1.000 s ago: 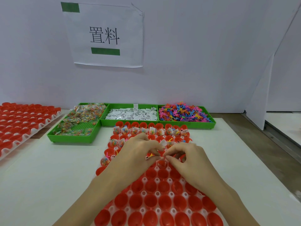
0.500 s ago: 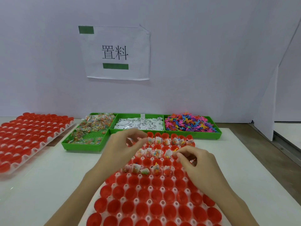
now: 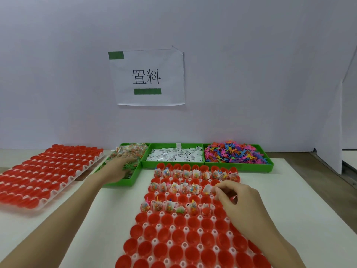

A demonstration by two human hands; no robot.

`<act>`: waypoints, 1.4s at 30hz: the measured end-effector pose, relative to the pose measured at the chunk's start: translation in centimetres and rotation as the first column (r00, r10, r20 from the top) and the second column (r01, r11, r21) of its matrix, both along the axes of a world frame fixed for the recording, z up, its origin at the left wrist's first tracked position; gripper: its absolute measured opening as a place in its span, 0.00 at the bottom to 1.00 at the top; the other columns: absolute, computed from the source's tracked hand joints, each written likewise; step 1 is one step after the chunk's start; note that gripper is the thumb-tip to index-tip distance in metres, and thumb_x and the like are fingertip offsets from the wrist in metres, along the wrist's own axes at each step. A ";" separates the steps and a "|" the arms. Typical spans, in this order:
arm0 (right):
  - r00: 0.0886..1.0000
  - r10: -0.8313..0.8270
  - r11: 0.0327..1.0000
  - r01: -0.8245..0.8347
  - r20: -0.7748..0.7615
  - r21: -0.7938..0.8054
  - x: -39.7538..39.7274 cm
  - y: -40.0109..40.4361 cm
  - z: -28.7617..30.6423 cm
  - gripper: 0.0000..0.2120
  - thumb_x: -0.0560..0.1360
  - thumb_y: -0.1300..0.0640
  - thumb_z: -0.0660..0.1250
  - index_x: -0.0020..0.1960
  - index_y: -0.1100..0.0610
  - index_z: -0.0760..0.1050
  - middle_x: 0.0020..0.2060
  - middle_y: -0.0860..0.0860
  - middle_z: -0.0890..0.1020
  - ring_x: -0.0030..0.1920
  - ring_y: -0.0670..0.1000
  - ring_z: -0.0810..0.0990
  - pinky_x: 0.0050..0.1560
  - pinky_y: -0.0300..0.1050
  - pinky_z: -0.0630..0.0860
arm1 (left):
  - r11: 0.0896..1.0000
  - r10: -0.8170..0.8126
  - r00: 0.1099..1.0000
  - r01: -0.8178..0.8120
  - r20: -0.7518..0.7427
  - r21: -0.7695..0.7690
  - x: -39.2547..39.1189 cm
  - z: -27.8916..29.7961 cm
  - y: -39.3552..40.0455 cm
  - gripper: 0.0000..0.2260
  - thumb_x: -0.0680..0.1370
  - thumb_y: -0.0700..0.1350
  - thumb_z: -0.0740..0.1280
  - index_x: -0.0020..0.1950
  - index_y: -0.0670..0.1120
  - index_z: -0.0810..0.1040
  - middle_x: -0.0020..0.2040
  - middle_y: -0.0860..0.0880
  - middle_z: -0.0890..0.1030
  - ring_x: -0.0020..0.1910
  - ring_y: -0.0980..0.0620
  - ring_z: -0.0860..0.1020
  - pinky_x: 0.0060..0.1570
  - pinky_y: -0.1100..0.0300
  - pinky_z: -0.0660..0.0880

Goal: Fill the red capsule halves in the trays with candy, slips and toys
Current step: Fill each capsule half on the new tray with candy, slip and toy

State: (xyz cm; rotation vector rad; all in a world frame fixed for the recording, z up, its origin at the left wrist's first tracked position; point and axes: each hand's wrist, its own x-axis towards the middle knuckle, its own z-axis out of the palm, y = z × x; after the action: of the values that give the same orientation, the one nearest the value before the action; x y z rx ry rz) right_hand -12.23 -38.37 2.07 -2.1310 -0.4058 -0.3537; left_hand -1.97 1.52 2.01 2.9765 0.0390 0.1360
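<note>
Since half a second ago, our left hand (image 3: pixel 116 169) has left the capsule tray (image 3: pixel 195 215) and reached into the green bin of candy packets (image 3: pixel 125 159) near the table's (image 3: pixel 58 225) far edge, fingers spread loosely over the packets; we cannot tell whether it grips one. Our right hand (image 3: pixel 237 198) stays over the tray's right side, fingers curled and pinching something small we cannot make out. The red capsule halves (image 3: pixel 179 236) sit open side up in white sockets; three of the far rows hold clear packets of colored candy, white slips and small toys, while the near rows are bare glossy red. Bins of slips (image 3: pixel 173 155) and toys (image 3: pixel 233 153) line the far edge.
</note>
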 end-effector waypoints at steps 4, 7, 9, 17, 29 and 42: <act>1.000 0.004 1.000 -0.004 0.008 -0.009 0.1 0.0 -0.1 0.13 0.79 0.57 0.70 0.43 0.39 0.80 0.35 0.36 0.82 0.45 0.35 0.80 0.43 0.26 0.73 | 0.999 -0.029 0.998 0.031 0.061 -0.036 -0.1 -0.7 -0.6 0.18 0.81 0.38 0.69 0.71 0.47 0.78 0.70 0.48 0.79 0.68 0.47 0.77 0.70 0.52 0.71; 1.000 0.003 1.000 -0.003 0.014 -0.014 0.1 0.0 -0.1 0.12 0.79 0.56 0.70 0.43 0.40 0.80 0.38 0.31 0.81 0.46 0.35 0.79 0.44 0.26 0.73 | 0.999 -0.007 0.991 0.014 0.132 -0.050 -0.2 -0.4 -0.8 0.11 0.78 0.38 0.73 0.60 0.45 0.86 0.59 0.48 0.86 0.56 0.48 0.82 0.60 0.54 0.77; 1.000 0.004 1.000 -0.004 0.013 -0.011 0.1 0.1 -0.2 0.11 0.79 0.56 0.70 0.43 0.40 0.80 0.39 0.32 0.81 0.47 0.36 0.80 0.45 0.26 0.73 | 0.998 0.018 0.985 -0.007 0.174 -0.061 -0.3 -0.3 -1.2 0.07 0.76 0.37 0.75 0.52 0.45 0.88 0.52 0.47 0.87 0.47 0.50 0.81 0.54 0.55 0.79; 1.000 -0.002 1.000 0.002 0.000 -0.004 0.1 -0.1 -0.1 0.07 0.80 0.54 0.69 0.45 0.44 0.82 0.35 0.39 0.82 0.46 0.36 0.80 0.45 0.26 0.74 | 0.909 0.354 0.781 -0.158 0.516 -0.385 -1.5 -0.7 -3.4 0.04 0.73 0.39 0.78 0.45 0.39 0.87 0.42 0.42 0.87 0.37 0.50 0.79 0.40 0.56 0.76; 0.998 -0.030 1.000 0.029 -0.047 -0.006 0.1 -0.4 0.2 0.07 0.80 0.54 0.69 0.46 0.45 0.83 0.36 0.38 0.83 0.44 0.36 0.80 0.43 0.27 0.73 | 0.374 0.229 0.901 0.268 0.368 -0.888 -10.4 -0.5 -12.2 0.09 0.76 0.40 0.74 0.46 0.55 0.87 0.43 0.46 0.86 0.42 0.51 0.86 0.44 0.64 0.81; 0.999 -0.038 0.993 0.036 -0.017 -0.112 2.2 1.2 0.6 0.10 0.79 0.56 0.70 0.48 0.40 0.83 0.40 0.33 0.84 0.45 0.37 0.82 0.43 0.29 0.75 | 0.824 -0.169 0.733 0.472 0.659 -0.314 -11.4 -2.1 -11.9 0.09 0.76 0.46 0.74 0.56 0.51 0.83 0.46 0.62 0.81 0.41 0.66 0.78 0.44 0.71 0.77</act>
State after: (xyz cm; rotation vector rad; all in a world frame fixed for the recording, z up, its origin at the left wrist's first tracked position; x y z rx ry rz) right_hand -10.00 -37.19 2.68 -2.2518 -0.3832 -0.3390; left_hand -13.39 -10.37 -0.06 2.2714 -0.4741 0.8959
